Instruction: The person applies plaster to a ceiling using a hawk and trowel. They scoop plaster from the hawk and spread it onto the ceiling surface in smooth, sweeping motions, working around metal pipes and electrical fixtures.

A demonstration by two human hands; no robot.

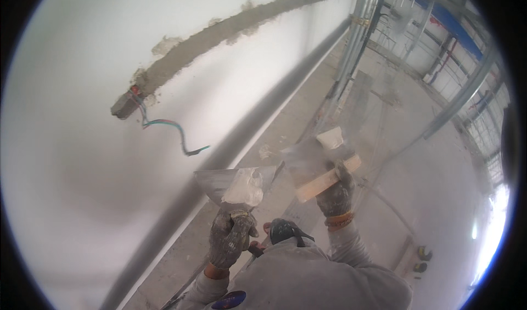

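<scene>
My gloved left hand [230, 238] is closed around the handle of a wide putty knife [211, 183]. A thick patch of pale plaster [246, 186] lies on its blade. To the right, my gloved right hand [336, 197] grips a plastering trowel [302, 156] by its wooden strip [329, 178]. More plaster [330, 138] sits near the far end of that trowel's blade. The two blades are close together, their edges nearly meeting. In front and to the left stands a white wall [82, 145] with a long grey filled channel [219, 38] across it.
Blue-green and red wires [164, 122] hang from the channel's near end. A dark band [247, 129] runs along the wall's lower part. Metal poles [357, 35] rise ahead; another pole [466, 98] slants at right. Small yellow-and-black objects [422, 258] lie on the floor [428, 189].
</scene>
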